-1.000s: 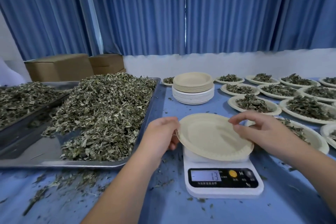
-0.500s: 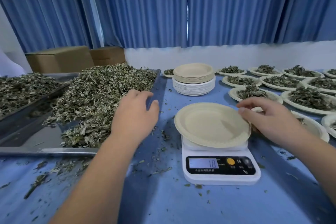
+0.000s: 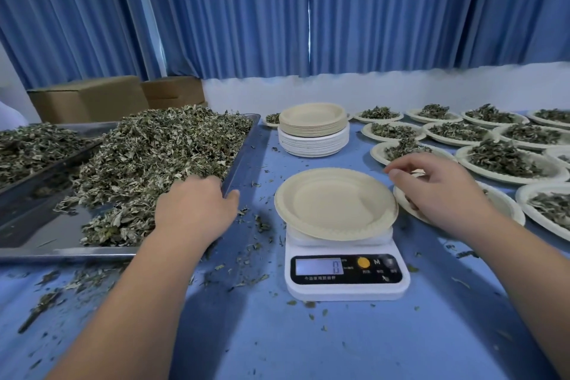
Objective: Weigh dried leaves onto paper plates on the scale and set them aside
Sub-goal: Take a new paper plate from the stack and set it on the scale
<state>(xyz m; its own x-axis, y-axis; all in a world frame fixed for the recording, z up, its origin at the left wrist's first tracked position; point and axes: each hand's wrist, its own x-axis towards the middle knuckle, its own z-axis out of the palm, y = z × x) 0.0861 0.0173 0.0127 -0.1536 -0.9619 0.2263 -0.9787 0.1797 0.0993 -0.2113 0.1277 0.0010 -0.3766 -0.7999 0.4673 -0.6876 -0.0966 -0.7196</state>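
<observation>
Head view: centre frame, plate (image 3: 334,203) zeroed on the scale (image 3: 345,287) — right hand (image 3: 438,191) has let go, slack; left hand (image 3: 197,207), fingers flat, reaches the leaves (image 3: 160,157) — filling next.

The fingertips of the left hand (image 3: 197,210) are concealed at the near right edge of the dried-leaf pile (image 3: 160,157); whether leaves are gripped cannot be determined. The platform of the scale (image 3: 345,290) is largely covered by the empty paper plate (image 3: 334,203). The display digits are blurred, and the button captions are too small to be read. A white plate (image 3: 505,208) just right of the scale is partly covered by the right hand (image 3: 441,191), so its contents are obscured. A second tray (image 3: 37,182) is cut off by the left edge, and a filled plate (image 3: 543,187) by the right edge.
</observation>
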